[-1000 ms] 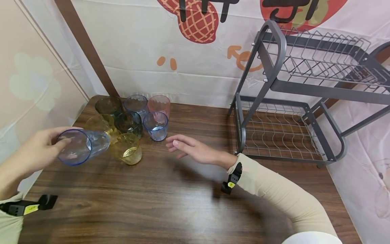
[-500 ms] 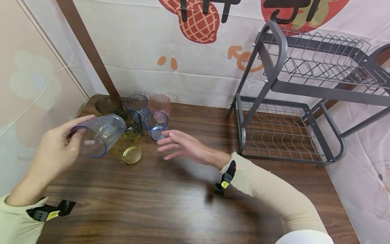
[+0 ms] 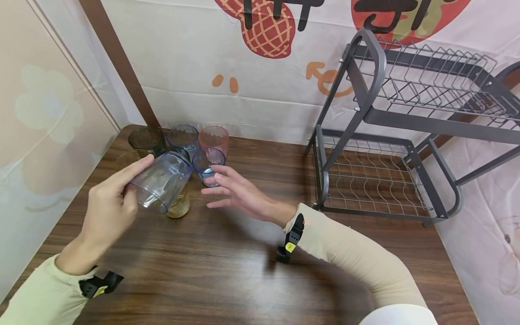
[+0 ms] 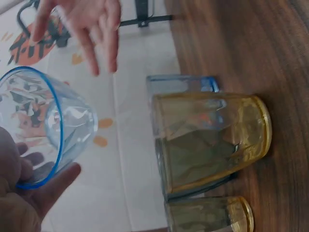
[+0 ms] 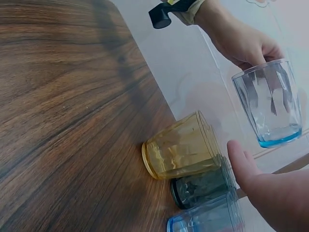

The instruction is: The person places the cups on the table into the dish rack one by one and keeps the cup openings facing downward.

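My left hand (image 3: 111,207) grips a clear bluish tumbler (image 3: 162,178) by its rim, the thumb outside and other fingers reaching into the mouth. The tumbler is tilted, its base pointing away to the right, and is off the table in the right wrist view. My right hand (image 3: 243,194) is raised, fingers spread and holding nothing. Its fingertips overlap a small blue tumbler (image 3: 208,155) in the head view, but a gap shows in the left wrist view (image 4: 87,24). Below the held tumbler, a yellow tumbler (image 5: 181,150) stands upright, partly hidden in the head view.
Behind stand a dark tumbler (image 3: 144,139), another blue tumbler (image 3: 183,135) and a pink tumbler (image 3: 214,135), close together by the back wall. A grey two-tier wire dish rack (image 3: 382,167) stands at the right. The brown wooden table (image 3: 227,271) stretches in front.
My left hand has carried the tilted tumbler to the right, across the yellow tumblers and toward my right hand. My right hand has shifted slightly left, its fingers spreading.
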Available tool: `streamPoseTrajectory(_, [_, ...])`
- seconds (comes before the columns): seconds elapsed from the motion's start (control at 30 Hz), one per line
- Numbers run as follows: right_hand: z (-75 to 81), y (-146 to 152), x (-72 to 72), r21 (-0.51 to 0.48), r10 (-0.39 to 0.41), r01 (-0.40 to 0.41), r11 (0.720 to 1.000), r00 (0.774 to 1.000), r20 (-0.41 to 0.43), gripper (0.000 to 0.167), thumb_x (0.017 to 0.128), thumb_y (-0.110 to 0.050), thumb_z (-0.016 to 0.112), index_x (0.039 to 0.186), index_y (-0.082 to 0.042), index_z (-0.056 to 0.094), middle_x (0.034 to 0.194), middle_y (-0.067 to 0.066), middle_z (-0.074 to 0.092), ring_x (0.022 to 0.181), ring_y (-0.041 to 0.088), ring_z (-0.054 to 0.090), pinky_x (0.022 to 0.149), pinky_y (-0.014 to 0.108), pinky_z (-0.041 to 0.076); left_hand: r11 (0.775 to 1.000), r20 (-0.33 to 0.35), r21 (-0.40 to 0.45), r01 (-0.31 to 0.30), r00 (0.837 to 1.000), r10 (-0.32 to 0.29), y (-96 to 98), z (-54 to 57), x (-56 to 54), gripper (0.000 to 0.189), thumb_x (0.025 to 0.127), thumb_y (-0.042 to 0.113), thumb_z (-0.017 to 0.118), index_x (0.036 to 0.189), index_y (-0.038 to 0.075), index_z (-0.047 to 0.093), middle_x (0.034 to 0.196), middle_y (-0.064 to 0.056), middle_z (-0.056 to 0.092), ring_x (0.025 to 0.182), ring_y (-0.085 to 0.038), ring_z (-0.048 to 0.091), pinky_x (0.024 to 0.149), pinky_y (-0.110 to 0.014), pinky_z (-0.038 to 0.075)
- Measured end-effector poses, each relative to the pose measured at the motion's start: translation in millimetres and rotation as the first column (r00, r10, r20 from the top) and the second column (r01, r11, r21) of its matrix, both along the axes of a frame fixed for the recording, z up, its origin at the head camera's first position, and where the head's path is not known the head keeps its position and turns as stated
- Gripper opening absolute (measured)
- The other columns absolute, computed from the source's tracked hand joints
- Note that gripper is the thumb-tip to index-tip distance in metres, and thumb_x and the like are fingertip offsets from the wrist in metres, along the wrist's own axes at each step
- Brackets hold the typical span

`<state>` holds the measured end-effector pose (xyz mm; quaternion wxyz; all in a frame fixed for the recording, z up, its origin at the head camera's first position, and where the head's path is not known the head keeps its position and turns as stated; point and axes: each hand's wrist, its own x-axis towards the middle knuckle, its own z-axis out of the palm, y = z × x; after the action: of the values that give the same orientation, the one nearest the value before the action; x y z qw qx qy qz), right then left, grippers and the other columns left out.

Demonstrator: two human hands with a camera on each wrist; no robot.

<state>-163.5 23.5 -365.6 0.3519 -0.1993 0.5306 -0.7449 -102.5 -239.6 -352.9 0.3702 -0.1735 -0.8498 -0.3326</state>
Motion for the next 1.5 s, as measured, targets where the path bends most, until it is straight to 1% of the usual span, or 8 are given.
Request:
streamPoseTrajectory(0.1, [0.2, -1, 1.4, -0.023, -0.011, 0.011, 1.0, 1.0, -0.019, 0.063, 0.105, -0.022, 0.039, 0.161, -0.009, 0.013, 0.156, 0.031, 0.027, 0.142, 0.047, 0.038, 0.107, 0.052, 0.05, 0.999, -0.06, 0.001, 0.044, 0.997, -0.044, 8.9, -2.4, 1.8, 0.061, 0.078, -0.027, 0.04, 0.126, -0.004, 0.069, 0.126, -0.019, 0.068, 0.117, 0.008, 0.056, 0.082, -0.005, 0.039])
streamPoseTrajectory(0.27, [2.9, -5, 7.0, -0.062, -0.026, 0.022, 0.998, 0.998, -0.058, 0.067, 0.103, -0.019, 0.044, 0.162, -0.017, 0.013, 0.154, 0.025, 0.031, 0.141, 0.045, 0.04, 0.106, 0.051, 0.051, 0.996, -0.149, 0.014, 0.092, 0.985, -0.089, 24.8, -4.4, 5.1, 0.054, 0.081, -0.023, 0.04, 0.122, -0.006, 0.071, 0.123, -0.022, 0.069, 0.127, -0.006, 0.057, 0.109, -0.017, 0.043])
streamPoseTrajectory(0.43, [7.9, -11, 16.0, -0.098, -0.043, 0.033, 0.995, 0.994, -0.104, 0.07, 0.102, -0.014, 0.046, 0.162, -0.023, 0.012, 0.145, 0.021, 0.035, 0.135, 0.038, 0.046, 0.104, 0.052, 0.052, 0.99, -0.196, -0.039, 0.139, 0.97, -0.144, 37.4, -6.7, 8.7, 0.054, 0.082, -0.02, 0.04, 0.123, -0.004, 0.07, 0.123, -0.022, 0.069, 0.128, -0.013, 0.058, 0.111, -0.023, 0.043])
streamPoseTrajectory(0.57, [9.2, -15, 21.3, -0.09, -0.045, 0.036, 0.995, 0.994, -0.099, 0.075, 0.1, -0.02, 0.052, 0.162, -0.026, 0.01, 0.151, 0.021, 0.034, 0.135, 0.032, 0.048, 0.103, 0.049, 0.053, 0.981, -0.221, -0.095, 0.167, 0.958, -0.185, 44.7, -9.4, 10.1, 0.054, 0.082, -0.021, 0.04, 0.123, -0.004, 0.069, 0.125, -0.021, 0.069, 0.13, -0.015, 0.058, 0.111, -0.02, 0.042])
streamPoseTrajectory(0.7, [8.4, -16, 23.1, -0.094, -0.033, 0.024, 0.995, 0.996, -0.089, 0.076, 0.098, -0.026, 0.055, 0.162, -0.021, 0.012, 0.155, 0.019, 0.03, 0.131, 0.027, 0.048, 0.102, 0.051, 0.053, 0.977, -0.267, -0.114, 0.178, 0.942, -0.202, 51.9, -11.5, 10.1, 0.053, 0.081, -0.022, 0.041, 0.122, -0.004, 0.07, 0.123, -0.021, 0.07, 0.127, -0.018, 0.06, 0.11, -0.019, 0.043])
streamPoseTrajectory(0.9, [9.5, -15, 25.7, -0.105, -0.047, 0.04, 0.994, 0.996, -0.069, 0.066, 0.098, -0.015, 0.052, 0.157, -0.013, 0.022, 0.147, 0.017, 0.039, 0.12, 0.022, 0.053, 0.096, 0.046, 0.057, 0.979, -0.335, -0.103, 0.173, 0.921, -0.198, 59.4, -10.9, 10.1, 0.051, 0.081, -0.021, 0.039, 0.119, -0.006, 0.07, 0.121, -0.022, 0.07, 0.123, -0.024, 0.064, 0.11, -0.024, 0.044])
streamPoseTrajectory(1.2, [11.5, -13, 26.6, -0.032, -0.1, 0.096, 0.995, 0.987, -0.126, 0.065, 0.097, 0.004, 0.053, 0.154, -0.009, 0.027, 0.137, 0.019, 0.049, 0.109, 0.015, 0.059, 0.09, 0.036, 0.058, 0.971, -0.327, -0.122, 0.206, 0.915, -0.235, 60.8, -10.0, 10.5, 0.052, 0.081, -0.024, 0.039, 0.12, -0.007, 0.07, 0.121, -0.023, 0.07, 0.124, -0.024, 0.063, 0.11, -0.026, 0.045])
streamPoseTrajectory(1.5, [13.2, -8, 24.0, 0.019, -0.097, 0.106, 0.994, 0.96, -0.261, 0.066, 0.095, 0.008, 0.059, 0.152, -0.008, 0.03, 0.138, 0.017, 0.049, 0.112, 0.013, 0.06, 0.095, 0.031, 0.057, 0.956, -0.311, -0.153, 0.249, 0.906, -0.286, 59.9, -8.5, 10.5, 0.054, 0.08, -0.026, 0.039, 0.122, -0.008, 0.068, 0.124, -0.024, 0.068, 0.127, -0.027, 0.061, 0.112, -0.026, 0.043])
